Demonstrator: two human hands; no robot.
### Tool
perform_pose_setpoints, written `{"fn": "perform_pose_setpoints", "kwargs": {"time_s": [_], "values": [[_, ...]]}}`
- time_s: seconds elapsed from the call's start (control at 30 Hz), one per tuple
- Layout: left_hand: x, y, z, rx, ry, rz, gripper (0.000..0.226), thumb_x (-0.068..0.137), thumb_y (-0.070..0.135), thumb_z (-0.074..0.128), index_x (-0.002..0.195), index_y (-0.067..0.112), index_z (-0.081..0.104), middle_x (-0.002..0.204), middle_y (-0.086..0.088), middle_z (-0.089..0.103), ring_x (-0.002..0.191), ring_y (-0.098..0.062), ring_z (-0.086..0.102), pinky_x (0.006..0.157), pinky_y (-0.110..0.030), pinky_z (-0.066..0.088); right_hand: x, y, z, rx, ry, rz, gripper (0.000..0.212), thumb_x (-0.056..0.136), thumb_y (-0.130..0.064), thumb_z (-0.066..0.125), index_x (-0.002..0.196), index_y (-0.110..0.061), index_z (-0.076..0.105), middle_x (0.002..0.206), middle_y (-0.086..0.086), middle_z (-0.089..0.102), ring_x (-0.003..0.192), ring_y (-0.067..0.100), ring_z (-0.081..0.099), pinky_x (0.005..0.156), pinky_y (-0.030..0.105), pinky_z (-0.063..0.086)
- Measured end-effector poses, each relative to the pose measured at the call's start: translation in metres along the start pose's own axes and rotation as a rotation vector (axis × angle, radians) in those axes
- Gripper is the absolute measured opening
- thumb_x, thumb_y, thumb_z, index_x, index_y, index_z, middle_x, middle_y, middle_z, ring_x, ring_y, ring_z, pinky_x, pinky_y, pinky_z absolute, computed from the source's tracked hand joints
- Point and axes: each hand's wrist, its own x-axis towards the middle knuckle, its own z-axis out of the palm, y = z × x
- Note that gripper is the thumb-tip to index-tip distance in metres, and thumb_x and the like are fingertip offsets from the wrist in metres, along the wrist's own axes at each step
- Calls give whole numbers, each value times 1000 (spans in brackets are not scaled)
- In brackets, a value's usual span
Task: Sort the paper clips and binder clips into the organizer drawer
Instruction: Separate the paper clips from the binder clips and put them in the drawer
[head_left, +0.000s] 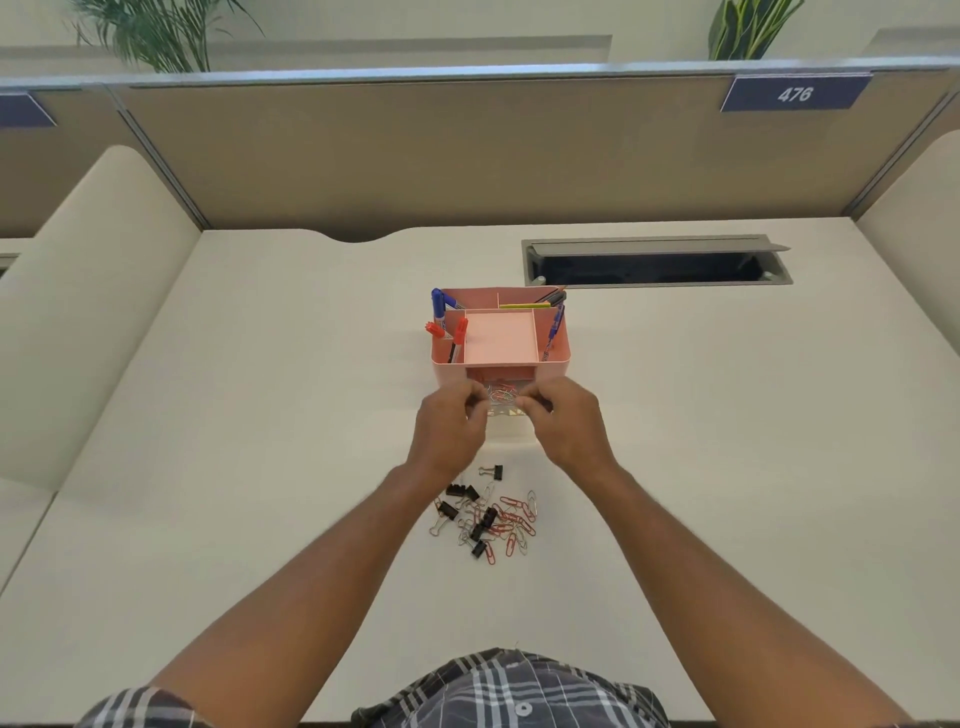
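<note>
A pink desk organizer (558, 358) stands mid-desk with pens and markers in its compartments. Its clear drawer (511, 426) is pulled out toward me and holds several paper clips (501, 397). My left hand (452, 423) and my right hand (569, 421) hover over the drawer's two sides, fingers pinched near the clips inside; whether they grip clips or the drawer rim is unclear. Closer to me on the desk lies a loose pile of red and silver paper clips (514, 522) mixed with black binder clips (462, 493).
A grey cable hatch (654, 260) is open in the desk behind the organizer at the right. A beige partition (467, 156) with a "476" sign closes the back. White side panels flank the desk.
</note>
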Motion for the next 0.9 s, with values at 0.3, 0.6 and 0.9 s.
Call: {"fn": "perform_pose_setpoints", "kwargs": {"time_s": [0.3, 0.6, 0.9], "values": [[15, 0, 2, 87, 39, 52, 15, 89, 4, 59, 87, 18, 62, 84, 2, 64, 77, -14, 58, 65, -21, 49, 26, -15, 2, -232, -92, -68, 20, 93, -11, 53, 96, -12, 73, 93, 6, 71, 82, 22, 60, 73, 36, 54], [-46, -35, 30, 476, -402, 166, 22, 92, 30, 60, 111, 24, 69, 106, 1, 65, 101, -22, 56, 90, -39, 45, -57, 37, 11, -365, -419, 296, 17, 87, -30, 65, 97, -16, 70, 97, 3, 71, 94, 26, 65, 78, 31, 49], [-51, -28, 45, 734, -472, 252, 15, 89, 24, 54, 97, 18, 66, 98, -2, 62, 95, -26, 54, 80, -39, 44, -81, 46, 43, -391, -320, 169, 10, 93, -17, 54, 96, -11, 62, 99, 9, 56, 91, 28, 56, 75, 35, 43]]}}
